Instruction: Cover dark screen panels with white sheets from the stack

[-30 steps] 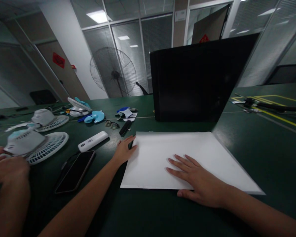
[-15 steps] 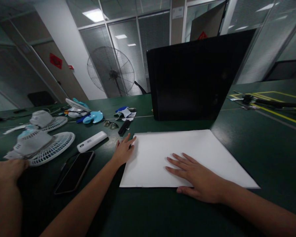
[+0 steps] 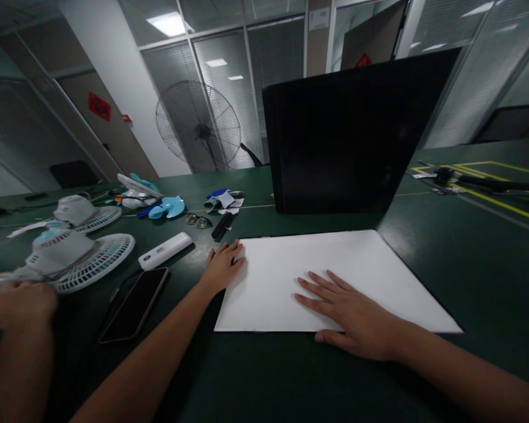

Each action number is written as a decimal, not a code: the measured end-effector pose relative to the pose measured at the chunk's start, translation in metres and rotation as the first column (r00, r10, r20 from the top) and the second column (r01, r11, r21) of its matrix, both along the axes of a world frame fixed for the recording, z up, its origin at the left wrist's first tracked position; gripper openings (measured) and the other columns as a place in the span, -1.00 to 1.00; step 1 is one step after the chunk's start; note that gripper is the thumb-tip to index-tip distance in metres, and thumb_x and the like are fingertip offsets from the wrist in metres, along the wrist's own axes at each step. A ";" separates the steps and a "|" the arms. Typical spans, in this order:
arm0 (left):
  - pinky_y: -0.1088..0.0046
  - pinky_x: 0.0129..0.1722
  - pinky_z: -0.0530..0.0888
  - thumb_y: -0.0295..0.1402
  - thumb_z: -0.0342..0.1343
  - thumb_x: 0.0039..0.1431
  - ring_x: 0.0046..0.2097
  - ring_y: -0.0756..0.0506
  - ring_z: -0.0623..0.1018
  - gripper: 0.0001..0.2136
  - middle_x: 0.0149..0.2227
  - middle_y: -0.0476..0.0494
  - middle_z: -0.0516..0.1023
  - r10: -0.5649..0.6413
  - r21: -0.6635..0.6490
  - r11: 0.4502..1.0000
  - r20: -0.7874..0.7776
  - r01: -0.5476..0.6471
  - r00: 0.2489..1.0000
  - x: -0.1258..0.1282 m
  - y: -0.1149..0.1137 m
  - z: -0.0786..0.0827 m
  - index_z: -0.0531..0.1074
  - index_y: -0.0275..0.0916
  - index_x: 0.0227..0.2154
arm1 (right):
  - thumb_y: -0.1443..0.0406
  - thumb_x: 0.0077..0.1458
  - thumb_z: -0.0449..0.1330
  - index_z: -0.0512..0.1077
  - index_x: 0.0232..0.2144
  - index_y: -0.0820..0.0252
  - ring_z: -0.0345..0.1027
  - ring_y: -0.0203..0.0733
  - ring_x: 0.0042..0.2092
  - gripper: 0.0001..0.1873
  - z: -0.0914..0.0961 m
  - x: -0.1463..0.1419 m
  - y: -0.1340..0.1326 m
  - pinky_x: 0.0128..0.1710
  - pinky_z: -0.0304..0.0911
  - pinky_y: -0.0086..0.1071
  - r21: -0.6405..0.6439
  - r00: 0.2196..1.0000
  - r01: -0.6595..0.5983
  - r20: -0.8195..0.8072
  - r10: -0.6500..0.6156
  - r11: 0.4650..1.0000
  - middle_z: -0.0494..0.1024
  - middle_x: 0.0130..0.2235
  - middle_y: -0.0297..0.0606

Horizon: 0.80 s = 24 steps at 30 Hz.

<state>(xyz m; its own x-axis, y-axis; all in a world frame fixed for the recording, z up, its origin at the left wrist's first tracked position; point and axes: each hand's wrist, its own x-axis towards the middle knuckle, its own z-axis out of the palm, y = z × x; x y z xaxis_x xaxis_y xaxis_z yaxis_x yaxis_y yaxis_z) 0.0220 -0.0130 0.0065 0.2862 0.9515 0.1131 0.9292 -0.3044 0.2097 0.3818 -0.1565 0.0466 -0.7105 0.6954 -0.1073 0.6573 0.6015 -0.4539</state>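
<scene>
On the green bench (image 3: 480, 258), the white board (image 3: 273, 282) — I'd guess light, stiff, best held by opposite edges — lies beneath the left hand (image 3: 223, 268) and right hand (image 3: 350, 317), both grips spread, clasping nothing.

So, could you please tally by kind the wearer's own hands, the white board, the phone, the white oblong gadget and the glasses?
Hands (left hand, right hand): 2
White board: 1
Phone: 1
White oblong gadget: 1
Glasses: 1 pair
Total: 6
</scene>
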 end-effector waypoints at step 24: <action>-0.31 0.39 0.02 -0.25 -0.11 0.47 0.48 -0.39 0.11 -0.53 0.49 -0.03 0.08 0.000 -0.042 0.999 -0.040 -0.001 0.999 -0.001 0.000 0.000 0.25 0.04 0.39 | -0.13 0.24 0.23 0.21 0.43 -0.06 -0.01 0.24 0.44 -0.18 -0.008 0.004 0.000 0.39 -0.02 0.26 0.339 0.999 0.024 0.011 -0.030 0.940 0.06 0.47 -0.12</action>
